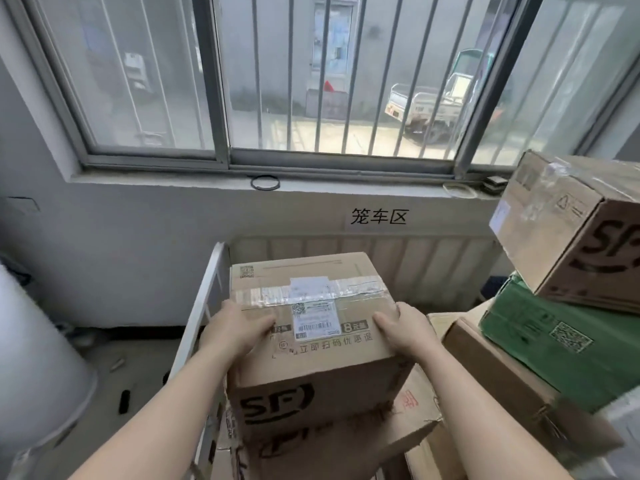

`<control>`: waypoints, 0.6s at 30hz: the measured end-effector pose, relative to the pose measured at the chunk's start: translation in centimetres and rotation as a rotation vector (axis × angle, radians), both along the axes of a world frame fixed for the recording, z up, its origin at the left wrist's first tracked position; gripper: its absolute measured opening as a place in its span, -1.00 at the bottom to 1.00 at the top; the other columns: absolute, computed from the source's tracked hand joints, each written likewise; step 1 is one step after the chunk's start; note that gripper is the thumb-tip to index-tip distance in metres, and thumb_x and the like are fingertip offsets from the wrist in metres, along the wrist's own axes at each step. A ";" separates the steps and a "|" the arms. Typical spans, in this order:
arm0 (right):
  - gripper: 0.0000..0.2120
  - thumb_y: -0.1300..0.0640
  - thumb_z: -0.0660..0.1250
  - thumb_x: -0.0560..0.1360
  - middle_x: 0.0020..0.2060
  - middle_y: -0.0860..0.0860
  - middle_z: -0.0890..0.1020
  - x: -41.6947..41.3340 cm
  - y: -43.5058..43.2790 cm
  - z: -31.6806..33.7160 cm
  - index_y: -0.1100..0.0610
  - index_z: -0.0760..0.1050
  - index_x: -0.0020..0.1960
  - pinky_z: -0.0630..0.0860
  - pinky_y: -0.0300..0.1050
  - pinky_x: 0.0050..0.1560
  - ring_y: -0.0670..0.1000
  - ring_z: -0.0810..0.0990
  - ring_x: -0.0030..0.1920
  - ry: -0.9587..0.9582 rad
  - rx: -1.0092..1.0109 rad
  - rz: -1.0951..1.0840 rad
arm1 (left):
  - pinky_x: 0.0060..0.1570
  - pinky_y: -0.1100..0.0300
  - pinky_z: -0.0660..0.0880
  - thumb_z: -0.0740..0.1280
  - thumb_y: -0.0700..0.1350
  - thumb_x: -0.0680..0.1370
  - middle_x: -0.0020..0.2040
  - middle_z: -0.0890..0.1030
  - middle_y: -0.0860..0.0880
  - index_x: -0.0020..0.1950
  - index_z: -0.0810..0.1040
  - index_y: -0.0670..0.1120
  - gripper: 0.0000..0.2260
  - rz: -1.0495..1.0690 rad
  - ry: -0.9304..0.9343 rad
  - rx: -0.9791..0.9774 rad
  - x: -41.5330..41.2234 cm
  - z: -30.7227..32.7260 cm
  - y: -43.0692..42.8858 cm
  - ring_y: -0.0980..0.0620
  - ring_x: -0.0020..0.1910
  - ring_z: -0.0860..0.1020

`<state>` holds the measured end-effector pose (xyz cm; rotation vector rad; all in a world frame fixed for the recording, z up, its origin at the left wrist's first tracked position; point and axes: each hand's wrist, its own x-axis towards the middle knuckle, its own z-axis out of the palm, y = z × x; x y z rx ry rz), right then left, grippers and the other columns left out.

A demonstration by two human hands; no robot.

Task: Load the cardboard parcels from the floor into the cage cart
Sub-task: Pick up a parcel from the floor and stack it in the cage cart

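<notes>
While a big window [311, 81] with grey bars fills the top of the view, a white cart [204, 306] stands below it, close to the wall. Only the cart's left rail shows well.

On the right is a pile of boxes. A brown box with black letters, the top box [568, 230], sits tilted on a green box [554, 341]. The green box lies on a long brown box [502, 375].

The box [311, 368] for the task is in the cart, just beside the left rail. It rests on a flat box [398, 420] with red marks. It is brown cardboard, and its front says SF in fat black letters. Black print runs along the near edge of its top. Shiny clear tape [360, 287] goes across the top from side to side. A white label [315, 317] with a bar code is stuck in the middle, over the tape. A small square code is printed in the far left corner.

Both hands are on top of this box. The left hand [235, 330] lies by the left edge, fingers flat and spread, pointing inward. The right hand [403, 329] lies by the right edge the same way. Neither hand is curled round the box; they press down on it.

A white sign [378, 216] with three black signs on it is stuck to the wall. A thin black ring [265, 182] lies on the sill.
</notes>
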<state>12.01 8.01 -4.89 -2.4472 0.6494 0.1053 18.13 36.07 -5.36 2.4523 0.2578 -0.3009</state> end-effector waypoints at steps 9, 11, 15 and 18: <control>-0.65 -0.14 0.31 0.52 0.10 -0.02 0.63 -0.2 -0.6 -1.0 0.06 0.52 0.19 0.46 -0.07 0.04 0.05 0.57 0.12 -0.089 0.119 -0.056 | -0.04 0.04 0.54 0.33 0.47 0.24 0.08 0.62 -0.03 0.22 0.45 -0.11 -0.20 0.011 -0.010 -0.052 0.2 -1.1 0.3 -0.10 0.01 0.59; -0.65 -0.16 0.35 0.50 0.05 -0.05 0.64 -0.6 -0.9 -1.5 0.05 0.54 0.15 0.52 -0.04 0.07 0.00 0.59 0.05 -0.102 0.206 -0.082 | -0.07 0.06 0.53 0.29 0.52 0.20 0.06 0.63 -0.02 0.21 0.50 -0.08 -0.17 0.021 0.009 -0.099 -0.1 -1.8 0.6 -0.07 -0.02 0.59; -0.60 -0.16 0.39 0.49 0.07 -0.03 0.66 -1.2 -1.3 -2.0 0.08 0.55 0.20 0.54 -0.07 0.08 -0.02 0.61 0.06 -0.115 0.349 -0.098 | -0.12 0.10 0.51 0.33 0.45 0.32 0.03 0.64 -0.01 0.23 0.54 -0.06 -0.29 0.051 0.021 -0.179 -1.0 -2.5 0.5 -0.03 -0.06 0.60; -0.60 -0.16 0.37 0.51 0.08 -0.03 0.64 -1.4 -1.6 -2.0 0.07 0.53 0.22 0.45 -0.13 -0.04 -0.02 0.59 0.06 -0.117 0.353 -0.076 | -0.07 0.07 0.51 0.34 0.42 0.35 0.09 0.63 -0.06 0.26 0.50 -0.12 -0.28 0.092 0.018 -0.170 -1.1 -2.9 0.2 -0.08 -0.03 0.59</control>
